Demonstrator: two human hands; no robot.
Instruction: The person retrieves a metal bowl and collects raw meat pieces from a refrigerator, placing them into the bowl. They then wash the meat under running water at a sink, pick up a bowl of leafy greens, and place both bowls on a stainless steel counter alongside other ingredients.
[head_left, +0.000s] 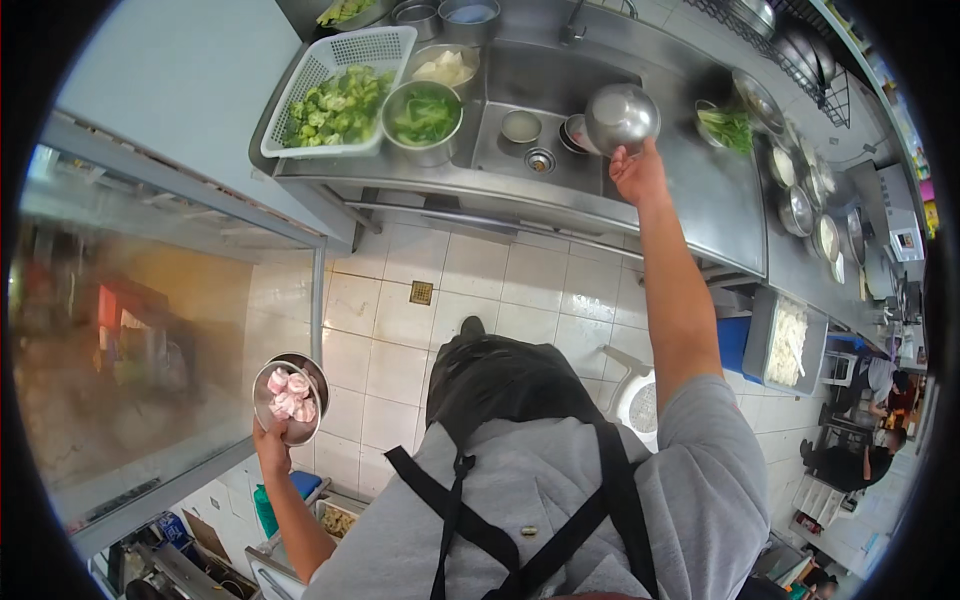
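Observation:
My left hand (271, 444) grips the rim of a metal bowl (301, 431) with several pieces of pale pink raw meat (291, 393) in it; another metal bowl shows just behind it. Out at the sink's right side, my right hand (636, 171) is shut on a shiny steel bowl (622, 116), its rounded underside facing me. That bowl partly covers a smaller bowl (574, 133) in the steel sink (491, 150). Near the drain (540, 160) sits a small bowl of cloudy liquid (521, 127).
Left of the sink stand a white basket of broccoli (274, 142) and a pot of leafy greens (421, 154). Bowls line the right counter (712, 202). A glass door (317, 300) is at left, a white stool (626, 360) at right. Other people are at far right.

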